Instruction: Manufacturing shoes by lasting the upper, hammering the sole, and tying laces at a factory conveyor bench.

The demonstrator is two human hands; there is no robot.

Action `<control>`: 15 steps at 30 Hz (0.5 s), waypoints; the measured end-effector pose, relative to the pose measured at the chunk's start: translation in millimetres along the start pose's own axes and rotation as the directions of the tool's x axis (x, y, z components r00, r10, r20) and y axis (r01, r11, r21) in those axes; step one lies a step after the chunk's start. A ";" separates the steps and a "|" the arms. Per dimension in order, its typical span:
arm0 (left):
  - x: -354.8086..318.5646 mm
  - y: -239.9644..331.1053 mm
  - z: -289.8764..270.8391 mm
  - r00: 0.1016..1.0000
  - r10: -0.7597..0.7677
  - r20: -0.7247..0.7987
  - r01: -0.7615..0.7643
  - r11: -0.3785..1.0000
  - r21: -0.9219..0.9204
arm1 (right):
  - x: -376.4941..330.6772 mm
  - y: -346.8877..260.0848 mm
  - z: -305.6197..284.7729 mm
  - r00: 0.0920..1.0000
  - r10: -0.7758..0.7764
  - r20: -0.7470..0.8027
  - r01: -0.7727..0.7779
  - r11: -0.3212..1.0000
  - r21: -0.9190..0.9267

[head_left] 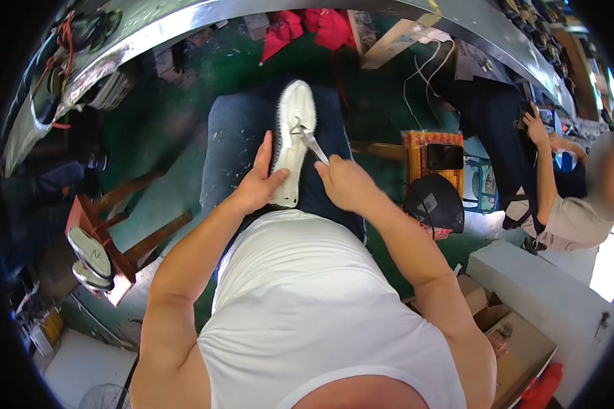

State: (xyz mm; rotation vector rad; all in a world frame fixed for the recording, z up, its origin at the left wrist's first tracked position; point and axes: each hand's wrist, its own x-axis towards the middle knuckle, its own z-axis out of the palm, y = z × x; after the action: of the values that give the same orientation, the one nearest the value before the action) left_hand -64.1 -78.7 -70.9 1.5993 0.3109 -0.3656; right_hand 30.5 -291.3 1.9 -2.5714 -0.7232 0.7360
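Observation:
A pale white shoe (295, 112) lies bottom up and lengthwise on my lap, toe pointing away from me, with a stitched or ridged edge round it. My left hand (258, 183) grips its left side near the heel end, thumb over the bottom and fingers along the edge. In my right hand (348, 183) is a shiny metal hand tool (314, 147) with a hooked tip. That tip meets the middle of the shoe's bottom; the tool's exact kind I cannot make out. The handle end is hidden in my fist.
A reddish wooden stool (82, 204) at left carries a pair of shoes (91, 253). A metal-edged bench (184, 28) curves across the far side. To the right are a phone (445, 157) on an orange woven seat, a black cap-like item (435, 202), a seated person (573, 211) and a cardboard box (525, 351).

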 end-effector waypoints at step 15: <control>-32.7 77.3 -49.5 0.999 0.032 0.031 0.001 0.686 -0.727 | 7.2 39.3 1.7 0.968 0.155 0.200 -0.246 0.390 0.887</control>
State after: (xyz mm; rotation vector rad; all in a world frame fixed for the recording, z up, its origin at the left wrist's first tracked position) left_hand -59.5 -33.3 15.2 0.7940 0.3543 -0.2135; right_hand 49.5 -318.3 -20.7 -1.5748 0.0669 0.9640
